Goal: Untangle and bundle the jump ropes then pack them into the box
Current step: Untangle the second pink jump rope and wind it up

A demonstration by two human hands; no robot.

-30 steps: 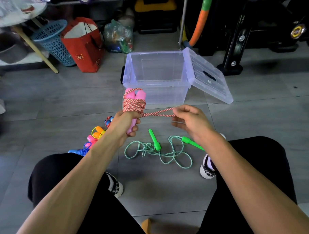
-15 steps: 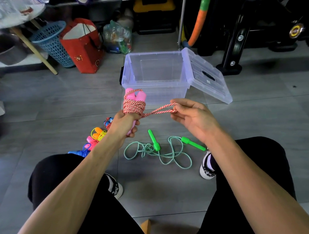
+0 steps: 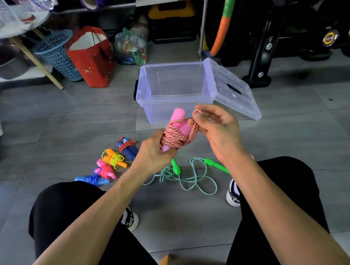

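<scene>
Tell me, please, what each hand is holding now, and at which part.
The left hand grips the pink jump rope bundle around its lower handles. The right hand pinches the loose end loop of the same rope's cord.

Plastic, braided cord and matt tile

Smooth, glossy pink plastic handles (image 3: 179, 120) are wrapped in rough braided red-and-white cord (image 3: 174, 137); the box (image 3: 148, 89) is seen as clear, glossy plastic, and the floor (image 3: 69, 121) as matt grey tile.
</scene>
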